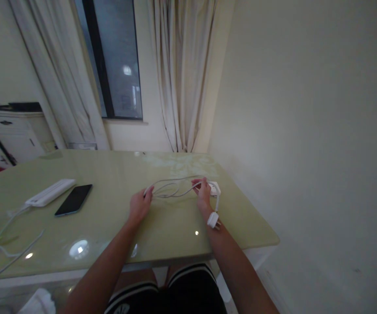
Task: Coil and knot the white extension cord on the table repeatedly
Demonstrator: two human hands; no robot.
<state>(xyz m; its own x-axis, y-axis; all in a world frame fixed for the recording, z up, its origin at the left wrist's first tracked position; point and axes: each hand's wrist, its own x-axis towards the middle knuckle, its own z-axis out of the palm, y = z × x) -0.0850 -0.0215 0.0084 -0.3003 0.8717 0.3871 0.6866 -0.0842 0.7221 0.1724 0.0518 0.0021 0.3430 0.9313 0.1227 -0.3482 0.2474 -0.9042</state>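
A white cable (171,188) lies in loose loops on the pale green table (110,209). My left hand (140,204) pinches the left end of the loops, fingers closed on the cable. My right hand (203,191) is closed around the right end of the loops, beside a small white adapter block (215,188). From there the cable runs down to a white plug (213,220) that rests against my right wrist.
A black phone (73,199) and a white power strip (50,192) lie at the table's left, with thin white cords (11,250) trailing toward the front edge. A wall runs along the right; curtains and a window stand behind.
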